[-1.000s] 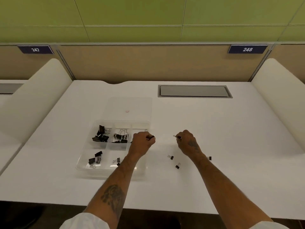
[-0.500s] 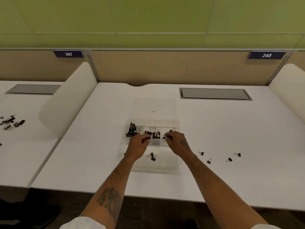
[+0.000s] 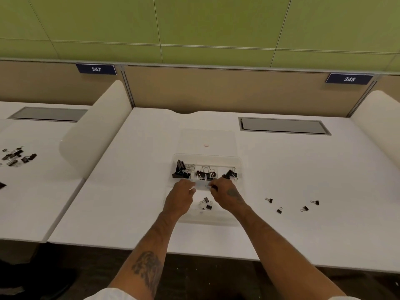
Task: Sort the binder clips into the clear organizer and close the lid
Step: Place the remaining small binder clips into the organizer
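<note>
The clear organizer point(image 3: 239, 163) lies open mid-desk, its flat lid point(image 3: 207, 137) folded back behind it. The back row holds large black binder clips point(image 3: 180, 171) on the left, medium clips point(image 3: 205, 174) in the middle and more clips point(image 3: 230, 174) on the right. Two small clips point(image 3: 206, 203) lie in a front compartment. My left hand point(image 3: 180, 199) and right hand point(image 3: 226, 195) hover close together over the organizer's middle. Each pinches a small binder clip at its fingertips; the left one is barely visible.
Several small black clips point(image 3: 279, 211) lie loose on the desk right of the organizer. A grey cable hatch point(image 3: 283, 126) sits at the back right. White curved dividers point(image 3: 95, 131) flank the desk. A neighbouring desk on the left holds another clip pile point(image 3: 17, 155).
Both hands moved left from the organizer's right edge and the bare desk to over the organizer's middle, carrying their clips. The view swung left, so the neighbouring desk now shows.
</note>
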Motion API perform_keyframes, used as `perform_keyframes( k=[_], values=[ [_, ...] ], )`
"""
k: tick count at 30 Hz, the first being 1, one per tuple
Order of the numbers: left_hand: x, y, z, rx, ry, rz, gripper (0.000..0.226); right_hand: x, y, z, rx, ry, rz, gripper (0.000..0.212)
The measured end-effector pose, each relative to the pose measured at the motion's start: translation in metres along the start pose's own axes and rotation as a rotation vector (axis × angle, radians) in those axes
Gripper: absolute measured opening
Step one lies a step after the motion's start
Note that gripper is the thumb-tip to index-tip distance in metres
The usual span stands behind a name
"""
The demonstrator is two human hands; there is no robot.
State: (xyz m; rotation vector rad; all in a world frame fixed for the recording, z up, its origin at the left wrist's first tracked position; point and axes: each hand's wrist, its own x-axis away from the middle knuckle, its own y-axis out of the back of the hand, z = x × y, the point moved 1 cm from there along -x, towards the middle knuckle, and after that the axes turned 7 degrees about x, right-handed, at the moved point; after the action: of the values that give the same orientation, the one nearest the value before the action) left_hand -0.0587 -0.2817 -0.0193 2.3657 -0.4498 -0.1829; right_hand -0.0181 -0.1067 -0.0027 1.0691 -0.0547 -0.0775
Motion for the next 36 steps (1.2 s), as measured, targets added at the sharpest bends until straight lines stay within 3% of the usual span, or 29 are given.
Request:
perform_keyframes(
  k=[4, 8, 12, 18, 30, 34, 36],
  values=[
    [0.006, 0.004, 0.007, -0.461, -0.197, 0.028, 0.041, 0.003, -0.004, 0.005, 0.088, 0.010, 0.047, 0.029],
    [0.013, 0.007, 0.016, -0.674, -0.141, 0.074, 0.062, 0.010, -0.006, 0.009, 0.222, 0.085, 0.081, 0.044],
    [0.017, 0.007, 0.018, -0.685, -0.127, 0.046, 0.073, 0.015, -0.014, 0.002, 0.458, 0.129, 0.088, 0.066],
    [0.010, -0.004, 0.011, -0.655, -0.160, 0.040, 0.077, 0.030, -0.007, -0.019, 0.555, 0.025, 0.075, 0.069],
    [-0.022, -0.088, -0.061, -0.605, -0.370, 0.147, 0.079, 0.065, 0.026, -0.116, 0.530, -0.197, -0.012, 0.058],
    [-0.030, -0.123, -0.087, -0.599, -0.418, 0.206, 0.076, 0.084, 0.030, -0.155, 0.506, -0.196, 0.012, 0.055],
    [-0.033, -0.138, -0.099, -0.595, -0.428, 0.231, 0.076, 0.094, 0.027, -0.174, 0.472, -0.249, 0.101, 0.048]
  ],
)
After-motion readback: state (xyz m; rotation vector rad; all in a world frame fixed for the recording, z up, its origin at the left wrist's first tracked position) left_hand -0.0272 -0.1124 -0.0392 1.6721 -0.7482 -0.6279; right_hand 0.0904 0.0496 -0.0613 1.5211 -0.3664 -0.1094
